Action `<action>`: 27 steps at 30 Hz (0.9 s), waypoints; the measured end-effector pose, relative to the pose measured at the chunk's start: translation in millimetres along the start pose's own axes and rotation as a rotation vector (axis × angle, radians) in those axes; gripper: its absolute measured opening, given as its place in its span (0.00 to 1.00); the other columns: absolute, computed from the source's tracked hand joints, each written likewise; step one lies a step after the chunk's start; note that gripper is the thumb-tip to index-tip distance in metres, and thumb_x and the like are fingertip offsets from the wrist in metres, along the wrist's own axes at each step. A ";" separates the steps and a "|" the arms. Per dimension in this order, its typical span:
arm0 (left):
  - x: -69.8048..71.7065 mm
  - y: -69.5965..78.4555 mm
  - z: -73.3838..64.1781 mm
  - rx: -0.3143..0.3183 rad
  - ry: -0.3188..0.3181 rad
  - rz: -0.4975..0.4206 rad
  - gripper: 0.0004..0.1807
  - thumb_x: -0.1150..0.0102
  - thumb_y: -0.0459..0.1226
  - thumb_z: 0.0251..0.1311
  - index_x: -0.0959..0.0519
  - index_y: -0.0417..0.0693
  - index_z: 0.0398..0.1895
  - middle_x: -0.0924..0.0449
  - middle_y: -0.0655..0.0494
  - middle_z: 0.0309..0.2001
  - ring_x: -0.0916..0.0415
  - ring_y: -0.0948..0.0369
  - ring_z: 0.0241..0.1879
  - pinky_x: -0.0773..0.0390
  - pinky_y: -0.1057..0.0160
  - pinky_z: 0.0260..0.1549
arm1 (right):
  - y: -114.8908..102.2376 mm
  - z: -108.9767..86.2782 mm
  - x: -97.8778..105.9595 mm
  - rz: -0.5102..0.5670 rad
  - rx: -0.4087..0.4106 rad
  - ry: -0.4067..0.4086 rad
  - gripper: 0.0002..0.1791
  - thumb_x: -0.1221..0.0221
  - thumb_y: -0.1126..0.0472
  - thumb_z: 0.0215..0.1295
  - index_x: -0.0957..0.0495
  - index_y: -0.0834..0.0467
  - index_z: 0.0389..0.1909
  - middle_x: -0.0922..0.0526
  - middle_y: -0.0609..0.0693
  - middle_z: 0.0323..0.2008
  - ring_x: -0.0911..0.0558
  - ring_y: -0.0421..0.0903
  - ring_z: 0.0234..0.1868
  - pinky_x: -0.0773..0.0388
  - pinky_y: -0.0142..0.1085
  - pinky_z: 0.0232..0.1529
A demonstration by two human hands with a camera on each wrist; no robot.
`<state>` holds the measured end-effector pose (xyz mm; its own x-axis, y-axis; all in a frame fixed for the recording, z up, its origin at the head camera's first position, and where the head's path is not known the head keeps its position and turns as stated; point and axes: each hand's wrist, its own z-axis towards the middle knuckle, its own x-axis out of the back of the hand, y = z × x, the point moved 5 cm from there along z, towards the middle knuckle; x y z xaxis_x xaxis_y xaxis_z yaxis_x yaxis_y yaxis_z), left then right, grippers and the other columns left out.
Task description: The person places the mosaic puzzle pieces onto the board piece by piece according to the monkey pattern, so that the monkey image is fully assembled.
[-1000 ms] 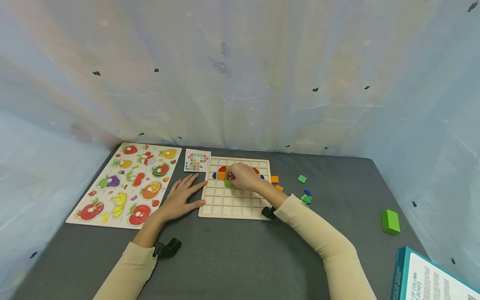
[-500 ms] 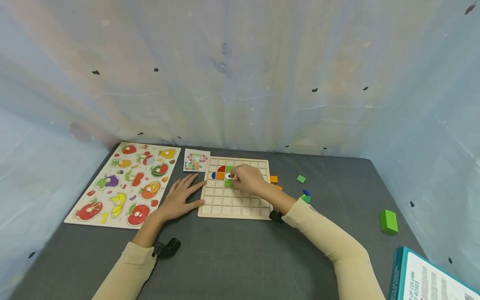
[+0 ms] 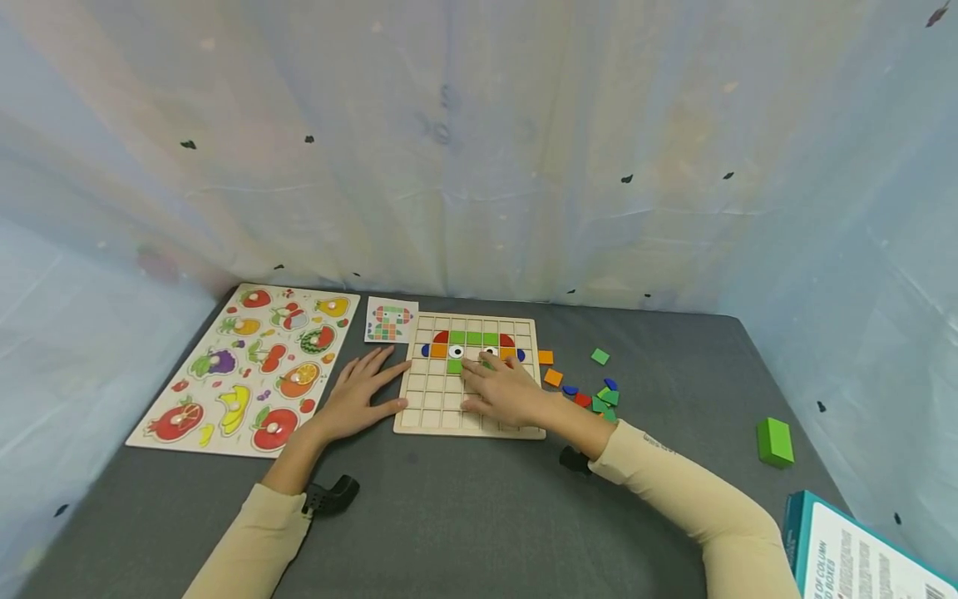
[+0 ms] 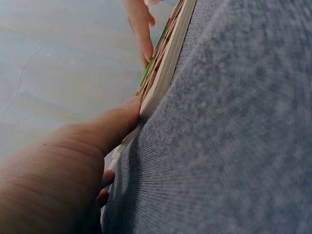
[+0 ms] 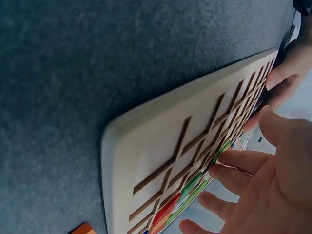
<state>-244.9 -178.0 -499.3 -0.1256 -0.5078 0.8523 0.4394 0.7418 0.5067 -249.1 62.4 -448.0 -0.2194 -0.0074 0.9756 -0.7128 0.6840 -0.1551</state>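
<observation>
A pale wooden grid board (image 3: 434,416) lies on the table with flat coloured pieces set in its upper rows. Among these are a row of green squares (image 3: 473,338), a round eye piece (image 3: 456,352) and a lower green square (image 3: 454,366). My left hand (image 3: 359,399) rests flat beside the board, fingers spread, and its thumb and a fingertip touch the left edge. My right hand (image 3: 509,395) lies over the board's right half with fingers extended, partly covering a second eye piece. In the right wrist view, the right hand's fingertips (image 5: 226,157) are at the pieces, holding nothing visible.
Loose orange (image 3: 553,378), red, blue and green pieces lie right of the board. A pattern card (image 3: 392,320) stands behind its left corner. A fruit puzzle board (image 3: 250,366) is at left. A green block (image 3: 775,443) and teal book (image 3: 868,549) are at right.
My right hand has drawn back to the right and nearer me, its fingers going from pinched together to spread. More set pieces are now uncovered. The left hand stays put.
</observation>
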 end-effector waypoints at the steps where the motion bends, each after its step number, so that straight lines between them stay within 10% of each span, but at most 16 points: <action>1: 0.1 0.3 0.0 0.001 -0.002 -0.001 0.39 0.40 0.55 0.65 0.36 0.53 0.76 0.51 0.40 0.77 0.59 0.41 0.77 0.63 0.33 0.69 | -0.4 0.2 -0.6 0.000 0.003 0.001 0.33 0.53 0.41 0.77 0.36 0.56 0.75 0.42 0.53 0.76 0.46 0.59 0.76 0.44 0.64 0.67; 13: 0.7 0.3 0.2 -0.006 0.002 -0.004 0.38 0.39 0.54 0.65 0.36 0.53 0.76 0.50 0.40 0.77 0.58 0.41 0.76 0.63 0.33 0.69 | 2.2 -2.0 7.3 0.054 0.002 0.002 0.33 0.52 0.42 0.77 0.36 0.56 0.75 0.44 0.58 0.77 0.47 0.61 0.76 0.46 0.64 0.68; 20: 0.3 -0.1 -0.2 -0.023 0.009 -0.014 0.39 0.39 0.54 0.65 0.36 0.53 0.76 0.50 0.39 0.77 0.58 0.40 0.76 0.63 0.32 0.68 | 58.0 -30.5 37.8 0.340 -0.162 0.185 0.26 0.43 0.54 0.74 0.28 0.62 0.68 0.24 0.60 0.63 0.30 0.61 0.66 0.47 0.66 0.66; 27: -1.0 -2.2 -1.1 -0.020 0.008 -0.014 0.39 0.39 0.54 0.65 0.36 0.53 0.76 0.51 0.41 0.78 0.59 0.42 0.77 0.63 0.33 0.69 | 111.7 -82.1 39.0 0.415 -0.367 0.111 0.20 0.40 0.62 0.71 0.22 0.67 0.59 0.20 0.64 0.54 0.23 0.62 0.56 0.34 0.64 0.57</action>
<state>-244.8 -179.6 -501.4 -0.1246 -0.5214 0.8442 0.4555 0.7258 0.5155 -282.6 198.4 -414.5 -0.3463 0.3795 0.8579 -0.2990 0.8222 -0.4844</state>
